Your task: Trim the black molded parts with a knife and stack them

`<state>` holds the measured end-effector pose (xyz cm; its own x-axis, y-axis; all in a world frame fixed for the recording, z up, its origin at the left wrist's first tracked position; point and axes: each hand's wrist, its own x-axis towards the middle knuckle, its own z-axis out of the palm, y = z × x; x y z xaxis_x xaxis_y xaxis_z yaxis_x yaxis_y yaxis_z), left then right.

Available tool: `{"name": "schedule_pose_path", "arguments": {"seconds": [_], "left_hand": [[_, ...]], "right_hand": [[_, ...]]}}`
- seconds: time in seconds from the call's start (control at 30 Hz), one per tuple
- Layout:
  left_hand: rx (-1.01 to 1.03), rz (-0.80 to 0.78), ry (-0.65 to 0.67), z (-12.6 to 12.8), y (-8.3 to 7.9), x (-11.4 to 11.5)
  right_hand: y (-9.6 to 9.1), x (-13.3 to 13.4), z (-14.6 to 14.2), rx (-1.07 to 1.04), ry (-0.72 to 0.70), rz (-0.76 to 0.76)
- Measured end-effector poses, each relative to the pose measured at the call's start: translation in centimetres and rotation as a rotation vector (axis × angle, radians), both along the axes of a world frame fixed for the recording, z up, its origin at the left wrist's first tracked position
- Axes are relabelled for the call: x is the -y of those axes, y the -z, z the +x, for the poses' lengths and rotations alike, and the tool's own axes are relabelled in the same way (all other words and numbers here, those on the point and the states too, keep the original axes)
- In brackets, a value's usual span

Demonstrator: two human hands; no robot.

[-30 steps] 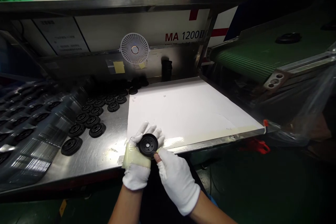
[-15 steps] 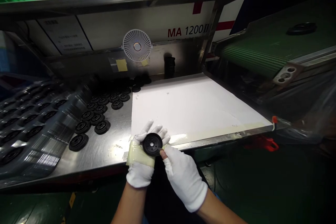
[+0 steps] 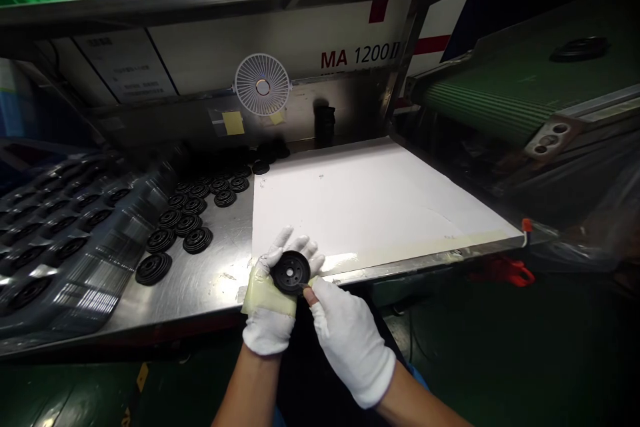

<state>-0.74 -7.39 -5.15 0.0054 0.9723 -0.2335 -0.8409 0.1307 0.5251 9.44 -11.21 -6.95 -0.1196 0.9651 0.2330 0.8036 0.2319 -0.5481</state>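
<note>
A black round ribbed plastic part (image 3: 291,272) with a pale centre hole lies in my left hand (image 3: 269,300), which is gloved in white with yellow tape around the palm. The palm faces up and the thumb and fingers cradle the part. My right hand (image 3: 350,337), also in a white glove, is closed in a pinch at the part's lower right edge. A bare thumb tip shows there, and a thin sliver of something sticks out of the pinch, too small to name. Both hands are just over the front edge of the metal bench (image 3: 200,287).
Several similar black parts (image 3: 197,240) sit on the bench at left, beside a clear plastic tray (image 3: 107,283) of more. A white sheet (image 3: 360,207) covers the bench's right side. Behind stand a small fan (image 3: 263,85) and, at right, a green conveyor (image 3: 495,103) carrying one black part.
The part has tilted slightly in my left hand, and the right-hand pinch has shifted a little left along its lower edge. The whole view has moved slightly.
</note>
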Motion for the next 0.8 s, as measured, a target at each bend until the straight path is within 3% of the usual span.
{"name": "schedule_pose_path", "arguments": {"seconds": [0.07,0.23,0.43,0.6,0.8], "left_hand": [[0.042,-0.034,0.069,-0.1,-0.1,0.0],[0.103,-0.037,-0.029,0.3,0.2,-0.6],[0.041,-0.055,-0.085,0.0,-0.4,-0.5],[-0.139,-0.008,-0.200,0.2,-1.2,0.2],[0.076,-0.158,-0.119,0.2,-1.5,0.0]], "right_hand": [[0.3,-0.1,0.4,0.004,0.015,-0.003],[0.1,0.6,0.4,-0.039,-0.029,-0.073],[-1.9,0.8,0.7,-0.389,-0.141,-0.213],[-2.1,0.6,1.5,-0.634,-0.153,-0.319],[-2.4,0.7,1.8,-0.824,-0.202,-0.379]]}}
